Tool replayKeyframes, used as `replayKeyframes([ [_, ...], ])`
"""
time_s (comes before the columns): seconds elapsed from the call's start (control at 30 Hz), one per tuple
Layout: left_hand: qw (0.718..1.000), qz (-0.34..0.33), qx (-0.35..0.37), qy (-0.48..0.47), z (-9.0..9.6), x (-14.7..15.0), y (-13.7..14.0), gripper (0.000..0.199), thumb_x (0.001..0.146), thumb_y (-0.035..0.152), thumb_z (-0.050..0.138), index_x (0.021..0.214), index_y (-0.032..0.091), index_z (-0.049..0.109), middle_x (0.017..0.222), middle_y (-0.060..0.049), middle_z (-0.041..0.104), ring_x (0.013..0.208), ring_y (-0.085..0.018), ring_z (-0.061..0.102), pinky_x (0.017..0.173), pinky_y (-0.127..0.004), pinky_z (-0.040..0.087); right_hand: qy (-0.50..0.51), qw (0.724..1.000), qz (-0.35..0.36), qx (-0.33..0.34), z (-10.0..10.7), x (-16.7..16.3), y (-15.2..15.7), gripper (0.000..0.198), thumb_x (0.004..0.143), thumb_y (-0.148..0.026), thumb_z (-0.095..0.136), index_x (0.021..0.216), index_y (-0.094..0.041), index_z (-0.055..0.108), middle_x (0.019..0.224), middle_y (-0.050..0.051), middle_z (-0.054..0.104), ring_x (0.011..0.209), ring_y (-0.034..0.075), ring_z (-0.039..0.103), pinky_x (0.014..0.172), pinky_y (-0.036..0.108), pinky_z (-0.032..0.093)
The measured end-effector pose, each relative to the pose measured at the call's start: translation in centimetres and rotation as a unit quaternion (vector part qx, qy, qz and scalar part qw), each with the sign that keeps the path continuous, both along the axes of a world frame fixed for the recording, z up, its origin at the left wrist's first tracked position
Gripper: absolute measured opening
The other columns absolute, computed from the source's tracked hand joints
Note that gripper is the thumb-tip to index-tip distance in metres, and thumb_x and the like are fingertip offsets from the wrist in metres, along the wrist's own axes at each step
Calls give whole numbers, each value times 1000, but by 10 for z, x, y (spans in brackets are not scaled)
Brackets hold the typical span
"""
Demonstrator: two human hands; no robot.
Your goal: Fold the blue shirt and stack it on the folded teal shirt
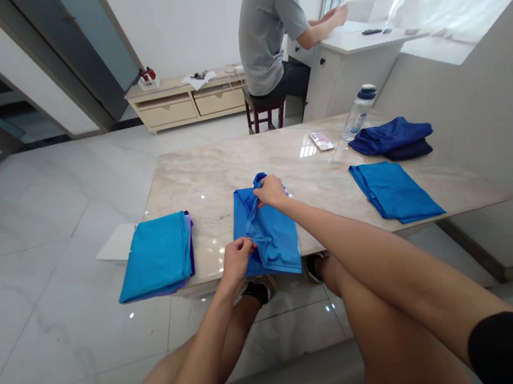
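Four lots of blue cloth lie on one marble table (214, 172), listed from left to right.

1. Folded stack (157, 256): turquoise cloth on top, a purple layer showing at its right edge. It sits at the table's near left corner and overhangs the edge. A white sheet (116, 242) lies partly under it, jutting out to the left.

2. Left hand (237, 256): fingers pinched shut on the near left edge of the blue garment (273, 235), close to the table's front edge.

3. Blue garment: centre of the table, at the near edge, partly folded lengthwise, with a ridge of gathered cloth running between the two hands. Its lower hem hangs slightly past the table edge.

4. Right hand (270, 191): closed on the bunched far end of the same garment, lifting a small knot of cloth off the surface.

5. Phone (321, 141): flat on the table, beyond the garment and to its right.

6. Water bottle (359, 112): clear, dark cap, upright at the far edge, just right of the phone.

7. Folded turquoise piece (395, 189): flat on the right side of the table, well apart from the garment.

8. Dark blue pile (391, 138): loosely heaped, beyond the folded turquoise piece, near the bottle.

9. Background: a person in a grey shirt (266, 22) seated on a stool (266, 112) at a white counter (354, 40), facing away; a low cabinet (188, 99) against the far wall to the left of the stool.
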State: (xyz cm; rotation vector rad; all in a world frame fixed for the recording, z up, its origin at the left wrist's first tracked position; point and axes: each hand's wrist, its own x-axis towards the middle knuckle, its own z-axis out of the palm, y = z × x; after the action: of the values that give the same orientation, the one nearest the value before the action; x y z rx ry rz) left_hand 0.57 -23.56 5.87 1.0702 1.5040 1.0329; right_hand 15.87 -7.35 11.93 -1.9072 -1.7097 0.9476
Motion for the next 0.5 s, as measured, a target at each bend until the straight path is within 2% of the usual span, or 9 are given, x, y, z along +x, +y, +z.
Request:
replayKeyframes([
  [0.13,1000,15,-16,-4,2,-6,0,31,79,49,65,66,21,67,75,-5,72,82,-20,69,81,-30,57,-24,1000,6,-9,-5,-14,2,17,97,-18,68,81,-17,75,74,12,81,85,25,84,86,25,62],
  [0.23,999,13,-29,-17,1,-8,1,27,79,44,64,66,21,67,76,-5,73,80,-20,70,80,-29,58,-21,1000,12,-12,-9,-25,1,18,98,-19,68,82,-17,75,77,12,82,87,24,84,82,24,63],
  [0.4,985,32,-153,-73,-9,-21,5,25,88,34,58,67,21,62,71,-7,74,72,-21,74,77,-31,61,45,997,38,-48,-8,-39,-6,33,106,-31,59,86,-12,77,85,17,84,69,23,81,64,25,64],
  [0.5,976,48,-210,-42,-13,-26,8,29,100,35,48,79,21,62,68,-8,74,68,-22,76,69,-31,60,3,997,68,-30,-6,-28,-9,37,106,-32,60,80,-10,76,79,17,82,59,21,77,62,26,63],
])
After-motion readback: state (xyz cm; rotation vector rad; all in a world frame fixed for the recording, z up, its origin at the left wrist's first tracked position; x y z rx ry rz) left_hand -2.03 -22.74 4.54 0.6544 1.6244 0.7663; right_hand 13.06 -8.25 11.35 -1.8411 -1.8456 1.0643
